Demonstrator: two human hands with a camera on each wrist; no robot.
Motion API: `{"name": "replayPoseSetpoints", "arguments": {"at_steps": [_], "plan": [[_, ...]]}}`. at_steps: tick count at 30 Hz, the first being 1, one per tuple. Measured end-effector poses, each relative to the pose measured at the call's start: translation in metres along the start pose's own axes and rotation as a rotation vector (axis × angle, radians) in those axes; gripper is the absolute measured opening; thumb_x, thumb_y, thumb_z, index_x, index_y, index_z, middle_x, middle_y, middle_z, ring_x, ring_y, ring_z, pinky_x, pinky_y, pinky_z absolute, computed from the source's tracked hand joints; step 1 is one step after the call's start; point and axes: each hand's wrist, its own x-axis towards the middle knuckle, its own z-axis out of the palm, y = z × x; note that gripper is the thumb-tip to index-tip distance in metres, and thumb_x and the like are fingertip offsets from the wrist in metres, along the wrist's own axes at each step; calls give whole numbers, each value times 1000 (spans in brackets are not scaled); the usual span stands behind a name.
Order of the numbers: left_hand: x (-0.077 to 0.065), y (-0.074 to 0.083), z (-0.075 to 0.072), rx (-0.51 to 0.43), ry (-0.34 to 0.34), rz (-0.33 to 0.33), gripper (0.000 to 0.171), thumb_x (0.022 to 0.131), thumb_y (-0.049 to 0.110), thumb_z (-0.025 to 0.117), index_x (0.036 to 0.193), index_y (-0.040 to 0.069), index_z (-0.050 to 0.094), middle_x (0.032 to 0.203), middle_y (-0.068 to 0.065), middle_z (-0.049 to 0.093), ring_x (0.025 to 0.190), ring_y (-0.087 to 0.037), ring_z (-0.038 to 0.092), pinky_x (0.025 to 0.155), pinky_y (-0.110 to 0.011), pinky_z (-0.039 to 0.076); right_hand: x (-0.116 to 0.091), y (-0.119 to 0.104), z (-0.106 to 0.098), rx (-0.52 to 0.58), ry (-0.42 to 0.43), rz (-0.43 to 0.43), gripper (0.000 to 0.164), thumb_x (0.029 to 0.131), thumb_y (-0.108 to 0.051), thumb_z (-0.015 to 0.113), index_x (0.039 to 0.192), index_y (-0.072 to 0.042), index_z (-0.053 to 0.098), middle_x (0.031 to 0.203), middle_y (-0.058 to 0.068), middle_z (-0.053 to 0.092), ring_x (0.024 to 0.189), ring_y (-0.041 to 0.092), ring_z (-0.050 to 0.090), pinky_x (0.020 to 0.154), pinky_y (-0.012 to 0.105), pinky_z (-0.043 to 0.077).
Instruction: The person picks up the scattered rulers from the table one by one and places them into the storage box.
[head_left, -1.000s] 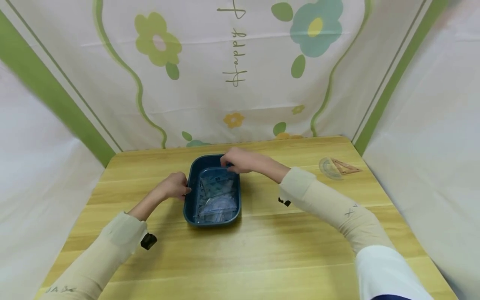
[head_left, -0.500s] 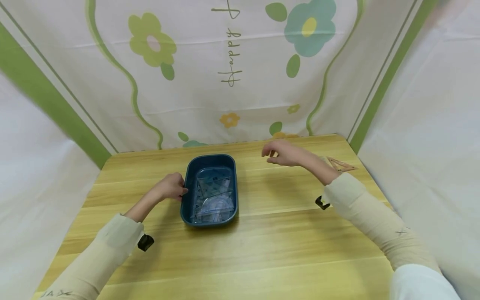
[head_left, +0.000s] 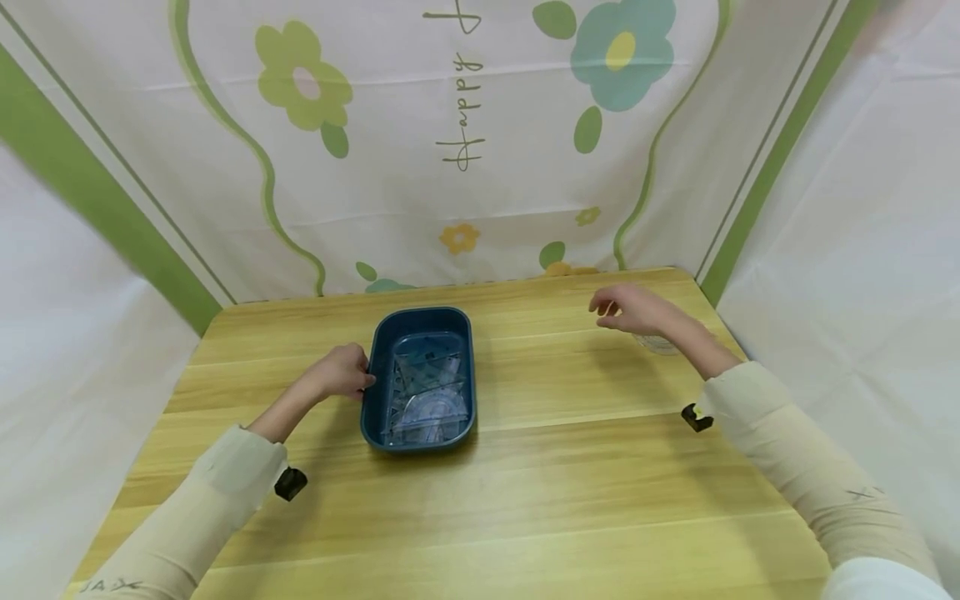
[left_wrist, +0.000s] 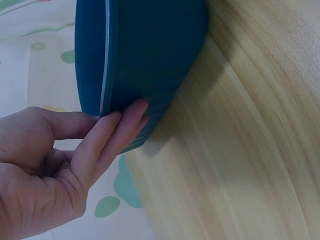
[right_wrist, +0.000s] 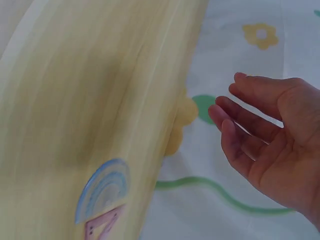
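Note:
My left hand (head_left: pixel 343 372) pinches the left wall of a dark blue bin (head_left: pixel 474 392), thumb at the rim and fingers along the outside, as the left wrist view shows. Inside the bin lie clear drawing tools, among them a protractor (head_left: pixel 435 408) and what look like set squares (head_left: pixel 420 375). My right hand (head_left: pixel 633 308) hovers over the table's far right, fingers loosely bent and holding nothing. Below it lie a clear protractor (right_wrist: pixel 104 187) with blue arcs and a pinkish set square (right_wrist: pixel 102 222); in the head view the hand and forearm mostly hide them.
The wooden table (head_left: pixel 525 500) reaches back to a white curtain (head_left: pixel 397 192) printed with flowers. White cloth also hangs on the left and right sides. A small black device (head_left: pixel 291 483) sits at my left wrist, and another black device (head_left: pixel 697 417) at my right.
My right hand has left the bin's far right rim and moved right, over the protractor and set square. My left hand keeps its hold on the bin.

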Motion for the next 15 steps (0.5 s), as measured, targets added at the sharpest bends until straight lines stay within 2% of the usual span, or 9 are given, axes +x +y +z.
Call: {"name": "replayPoseSetpoints", "arguments": {"at_steps": [5, 8, 12, 15], "plan": [[0, 0, 0, -3, -6, -1, 49, 95, 6, 60, 53, 16, 37, 48, 5, 41, 54, -18, 62, 57, -21, 48, -10, 27, 1, 6, 24, 109, 29, 92, -7, 67, 116, 8, 63, 109, 25, 68, 100, 36, 67, 89, 51, 54], [0, 0, -1, -5, -6, -2, 47, 95, 6, 60, 54, 16, 39, 49, 4, 43, 55, -18, 63, 58, -21, 48, -16, 42, 2, -14, 34, 177, 34, 91, -9, 68, 117, 12, 62, 108, 27, 68, 100, 40, 65, 89, 53, 53], [0, 2, -2, -9, -9, 0, 48, 95, 5, 60, 54, 16, 38, 49, 4, 43, 55, -16, 62, 58, -21, 49, -20, 56, 5, -52, 12, 280, 40, 90, -13, 68, 119, 15, 59, 112, 30, 66, 104, 44, 63, 90, 54, 52], [-1, 2, -2, -10, -15, 0, 49, 95, 5, 60, 54, 16, 36, 48, 5, 39, 50, -12, 58, 57, -21, 48, -24, 62, 8, -59, -18, 355, 47, 90, -16, 67, 122, 16, 56, 117, 34, 62, 97, 42, 65, 81, 50, 55]]}}
